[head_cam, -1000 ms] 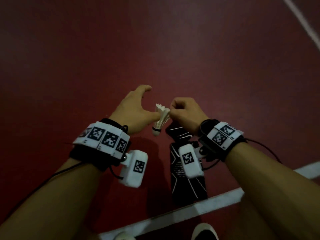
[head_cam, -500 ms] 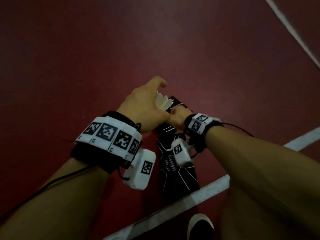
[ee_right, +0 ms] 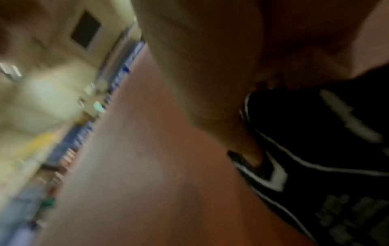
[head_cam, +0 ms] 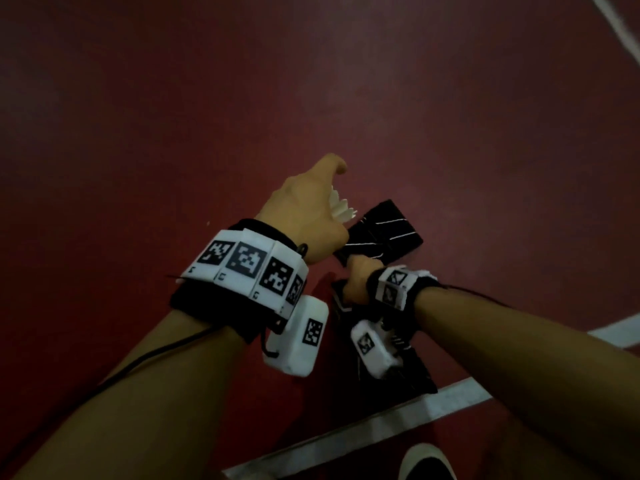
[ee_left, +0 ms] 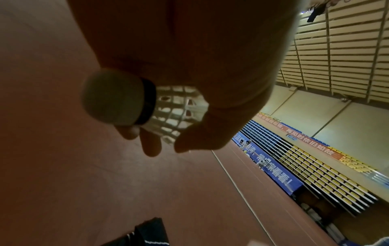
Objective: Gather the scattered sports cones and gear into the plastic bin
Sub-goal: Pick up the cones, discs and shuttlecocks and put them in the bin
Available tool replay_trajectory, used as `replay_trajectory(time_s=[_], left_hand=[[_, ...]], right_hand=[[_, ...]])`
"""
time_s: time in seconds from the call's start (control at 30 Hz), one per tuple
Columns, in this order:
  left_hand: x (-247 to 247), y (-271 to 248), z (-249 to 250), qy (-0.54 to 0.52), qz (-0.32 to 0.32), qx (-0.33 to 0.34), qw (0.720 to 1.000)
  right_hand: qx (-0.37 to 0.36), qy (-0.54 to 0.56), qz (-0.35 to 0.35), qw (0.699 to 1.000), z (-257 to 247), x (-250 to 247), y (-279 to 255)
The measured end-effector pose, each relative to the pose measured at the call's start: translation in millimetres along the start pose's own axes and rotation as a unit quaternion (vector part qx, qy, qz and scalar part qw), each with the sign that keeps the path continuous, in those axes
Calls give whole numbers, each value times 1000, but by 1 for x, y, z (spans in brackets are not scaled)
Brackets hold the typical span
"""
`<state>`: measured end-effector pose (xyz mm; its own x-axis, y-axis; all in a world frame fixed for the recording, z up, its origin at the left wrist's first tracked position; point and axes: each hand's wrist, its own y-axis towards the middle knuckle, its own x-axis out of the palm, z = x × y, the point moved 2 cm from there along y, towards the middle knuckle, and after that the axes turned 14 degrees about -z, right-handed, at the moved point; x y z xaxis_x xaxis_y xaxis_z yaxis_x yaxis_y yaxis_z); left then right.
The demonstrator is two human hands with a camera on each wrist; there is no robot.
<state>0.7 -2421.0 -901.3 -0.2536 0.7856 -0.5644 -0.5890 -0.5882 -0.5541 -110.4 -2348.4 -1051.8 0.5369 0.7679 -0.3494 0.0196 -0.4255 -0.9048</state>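
My left hand (head_cam: pixel 308 213) holds a white feather shuttlecock (head_cam: pixel 342 209) in its curled fingers. In the left wrist view the shuttlecock (ee_left: pixel 126 103) shows cork-first, with my left hand's fingertips (ee_left: pixel 150 144) wrapped round its skirt. Just below and to the right, my right hand (head_cam: pixel 356 282) grips a long black case with white lines (head_cam: pixel 381 233) that lies on the red floor; its far end looks bent upward. The right wrist view is blurred, but the right hand (ee_right: pixel 210 83) closes on the black case (ee_right: pixel 326 149). No plastic bin or cones are in view.
Red court floor (head_cam: pixel 173 133) spreads out ahead and to the left. A white court line (head_cam: pixel 381 427) runs across near my shoe (head_cam: pixel 427 462). Another white line (head_cam: pixel 620 26) crosses the top right corner. Stands with yellow seats (ee_left: pixel 315 174) lie far off.
The right hand has let go of the shuttlecock, which stays in my left hand. The right hand has dropped down and taken hold of the black case.
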Motion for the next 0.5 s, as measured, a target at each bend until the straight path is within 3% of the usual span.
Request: replay_trajectory(time_s=[0.1, 0.17, 0.33, 0.4, 0.5], left_hand=[[-4, 1, 0, -38, -20, -26, 999], [-7, 1, 0, -65, -15, -33, 997], [-16, -4, 0, -146, 45, -16, 988], [-15, -9, 1, -190, 5, -12, 982], [-7, -17, 6, -198, -107, -27, 974]], right_hand=[[-125, 78, 20, 989, -30, -41, -28], [-177, 221, 49, 958, -29, -67, -52], [-223, 493, 53, 840, -6, -96, -74], [-244, 581, 14, 776, -5, -100, -79], [-301, 659, -43, 688, -16, -104, -88]])
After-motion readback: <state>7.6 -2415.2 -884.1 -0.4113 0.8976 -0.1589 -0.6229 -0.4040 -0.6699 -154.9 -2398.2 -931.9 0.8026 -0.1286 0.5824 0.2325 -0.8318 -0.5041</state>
